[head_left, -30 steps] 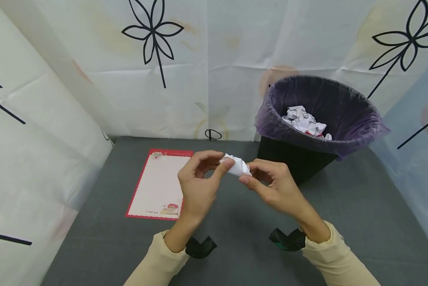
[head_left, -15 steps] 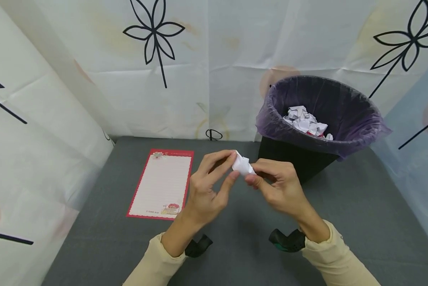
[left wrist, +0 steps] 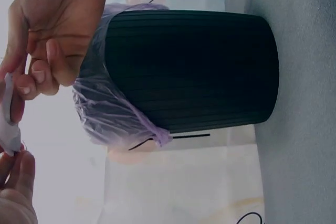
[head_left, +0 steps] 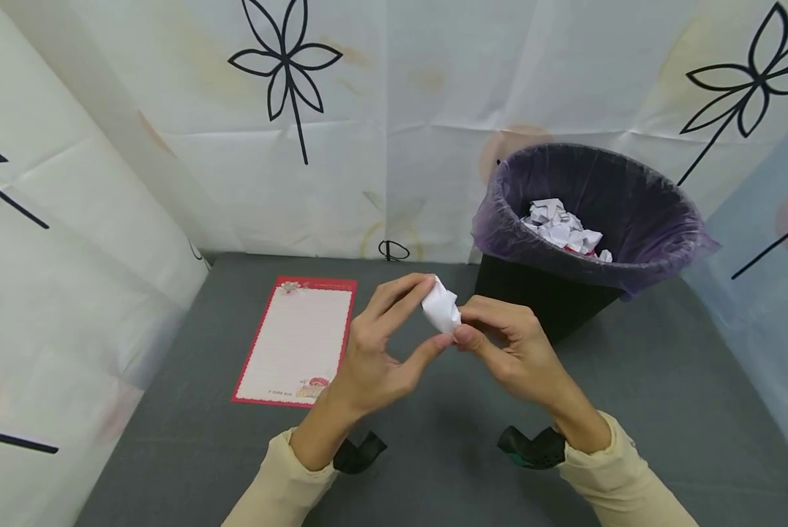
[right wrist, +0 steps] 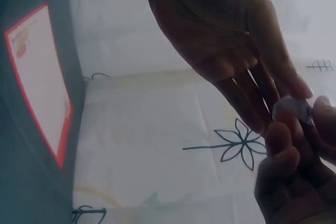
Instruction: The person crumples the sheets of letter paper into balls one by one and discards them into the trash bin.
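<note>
A small folded, crumpled piece of white paper [head_left: 441,306] is held up above the grey table [head_left: 433,454] in the head view. My left hand [head_left: 382,355] holds it from the left, its fingertips on the upper end and the thumb near the lower end. At the lower right edge, my right hand [head_left: 515,345] pinches it between thumb and index finger. The right wrist view shows the paper [right wrist: 291,108] between both hands, partly covered by fingers. To the left of the hands, a red-bordered sheet of lined letter paper [head_left: 298,337] lies flat on the table.
At the back right stands a black waste bin [head_left: 532,296] with a purple bag [head_left: 591,271] over its rim. Several crumpled papers [head_left: 561,225] lie inside. Cloth walls with a flower pattern [head_left: 433,110] border the table at the back and sides.
The paper has turned from lying slantwise to more upright. My left fingers have moved up to its top end, and the thumb has slid down beside the right thumb. The right hand has barely moved.
</note>
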Demonstrator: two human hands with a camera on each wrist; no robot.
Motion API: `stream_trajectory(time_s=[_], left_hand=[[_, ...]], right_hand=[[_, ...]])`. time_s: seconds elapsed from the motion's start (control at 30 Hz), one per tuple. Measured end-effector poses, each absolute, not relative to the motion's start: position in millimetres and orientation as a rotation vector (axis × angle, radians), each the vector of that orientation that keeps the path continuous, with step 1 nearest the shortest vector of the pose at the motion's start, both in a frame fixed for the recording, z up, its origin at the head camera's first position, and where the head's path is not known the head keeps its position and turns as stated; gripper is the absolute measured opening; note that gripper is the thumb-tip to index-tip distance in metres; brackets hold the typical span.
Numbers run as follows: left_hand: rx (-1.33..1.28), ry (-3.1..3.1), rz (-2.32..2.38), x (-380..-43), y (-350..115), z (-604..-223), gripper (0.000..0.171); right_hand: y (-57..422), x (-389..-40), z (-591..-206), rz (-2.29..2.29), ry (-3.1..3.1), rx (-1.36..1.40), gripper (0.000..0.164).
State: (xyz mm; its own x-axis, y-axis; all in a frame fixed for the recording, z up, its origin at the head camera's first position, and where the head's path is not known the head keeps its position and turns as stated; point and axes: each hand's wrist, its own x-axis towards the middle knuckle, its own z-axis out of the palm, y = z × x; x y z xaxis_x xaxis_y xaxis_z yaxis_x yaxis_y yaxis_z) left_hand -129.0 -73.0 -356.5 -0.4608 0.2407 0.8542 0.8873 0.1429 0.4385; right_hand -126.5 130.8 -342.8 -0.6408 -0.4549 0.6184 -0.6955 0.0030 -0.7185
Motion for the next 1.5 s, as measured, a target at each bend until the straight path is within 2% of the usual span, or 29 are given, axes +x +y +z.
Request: stream_trajectory(time_s=[0.23,0.47,0.67,0.83,1.07,1.3,1.5], left_hand=[[-1.127,-1.863,-1.348,-130,-78,-356,0.063],[-1.168,-1.888,-1.195,-129,-80,-353,0.055],[-1.136,-1.77,-1.094,-130,-78,-351,0.05],[-1.129,-1.724,-1.057,-131,-76,-351,0.05],[-1.187,-1.759,-0.989,-133,-75,-353,0.056],[-1.258,-1.873,-0.936,-133,-78,-355,0.072],[-1.262,-1.881,-0.887,-132,-78,-354,0.073]], right_hand=[[135,-126,-347,1.712,-2.089,1.278,0.012],[135,-123,-347,1.886,-2.073,1.297,0.016],[133,-122,-345,2.025,-2.164,1.185,0.023],[132,-121,-340,1.991,-2.313,1.039,0.022],[130,-123,-332,2.056,-2.398,0.849,0.018],[130,-124,-332,2.109,-2.228,0.915,0.015],[129,-122,-332,2.083,-2.158,0.951,0.009]])
